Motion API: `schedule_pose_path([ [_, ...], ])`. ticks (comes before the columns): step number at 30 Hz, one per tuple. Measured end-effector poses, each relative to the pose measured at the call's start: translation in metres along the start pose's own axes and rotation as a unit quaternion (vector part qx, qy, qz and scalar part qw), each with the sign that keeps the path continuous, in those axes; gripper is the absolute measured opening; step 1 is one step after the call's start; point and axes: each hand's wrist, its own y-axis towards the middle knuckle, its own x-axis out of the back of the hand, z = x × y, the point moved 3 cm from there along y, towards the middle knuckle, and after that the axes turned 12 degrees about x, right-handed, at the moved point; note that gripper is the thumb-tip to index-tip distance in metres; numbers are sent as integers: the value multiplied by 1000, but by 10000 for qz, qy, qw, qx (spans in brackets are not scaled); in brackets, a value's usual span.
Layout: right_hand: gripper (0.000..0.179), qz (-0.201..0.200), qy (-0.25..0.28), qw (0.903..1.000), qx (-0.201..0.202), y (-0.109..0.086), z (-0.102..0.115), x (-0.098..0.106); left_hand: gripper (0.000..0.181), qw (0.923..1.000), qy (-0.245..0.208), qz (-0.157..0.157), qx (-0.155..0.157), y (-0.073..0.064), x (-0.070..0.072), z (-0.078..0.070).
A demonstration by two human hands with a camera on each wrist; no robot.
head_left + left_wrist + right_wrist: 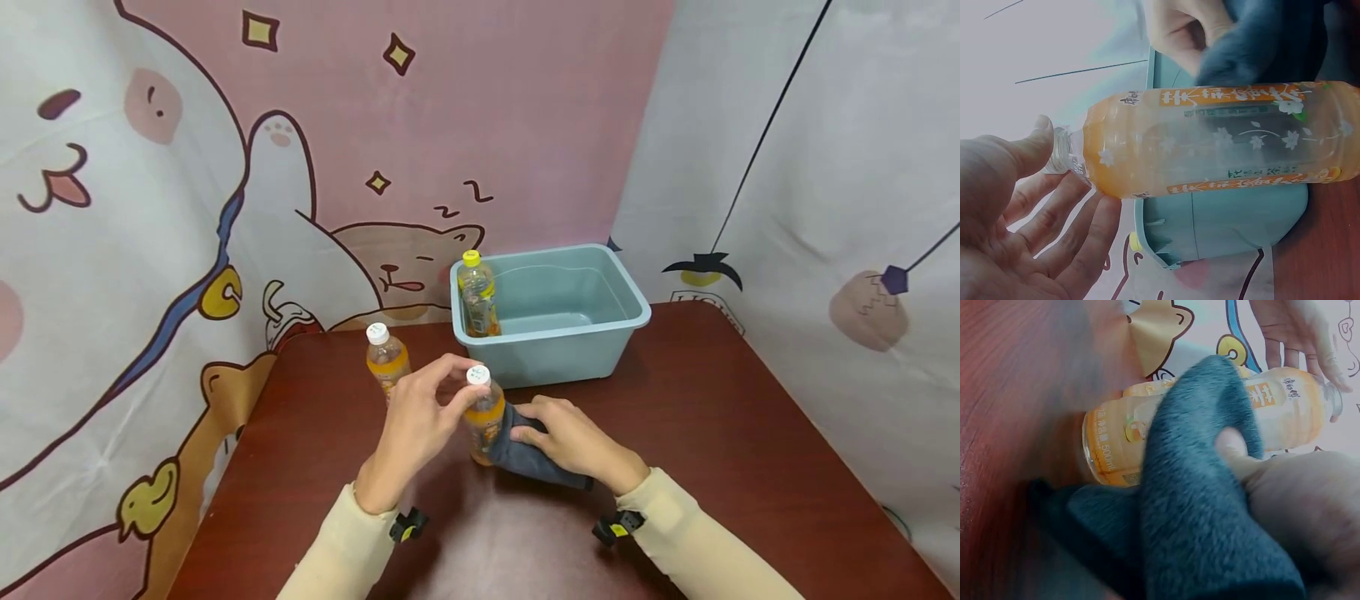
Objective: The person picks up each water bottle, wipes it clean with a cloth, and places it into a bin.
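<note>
One reddish-brown table (pixel 712 467) bears a pale blue tub (pixel 551 358), a yellow-capped bottle (pixel 478 292) inside its left end. In front, the right hand (pixel 573 437) grips a dark grey cloth (pixel 532 462), seemingly against an upright orange-labelled bottle (pixel 482 427). Another bottle (pixel 387 357) stands left, partly behind the left hand (pixel 416 421), whose thumb and finger pinch the orange-labelled bottle's white cap (pixel 478 375).

The tub (pixel 555 360) sits at the back of the bench (pixel 712 450), with the inner bottle (pixel 478 298) standing in its left end. Before the tub is the front bottle (pixel 483 427), the left hand (pixel 418 417) at its cap (pixel 478 375), the cloth (pixel 528 458) against its right side and the right hand (pixel 573 437) on the cloth. The left bottle (pixel 386 360) stands farther back, left of the front bottle, partly behind the left hand.
</note>
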Motion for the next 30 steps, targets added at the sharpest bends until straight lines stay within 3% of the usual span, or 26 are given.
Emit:
schedule_pose_path([
  [8,50,594,173,9959,-653,-4,-5,-14,31,9999,157,17,37,-4,-2,2],
  [17,48,590,408,9959,-545,-1,-9,-10,33,9995,256,-97,-132,2,-1,1],
  [30,52,349,456,9979,-315,-1,-10,-5,31,9997,220,-56,-55,2,0,1],
])
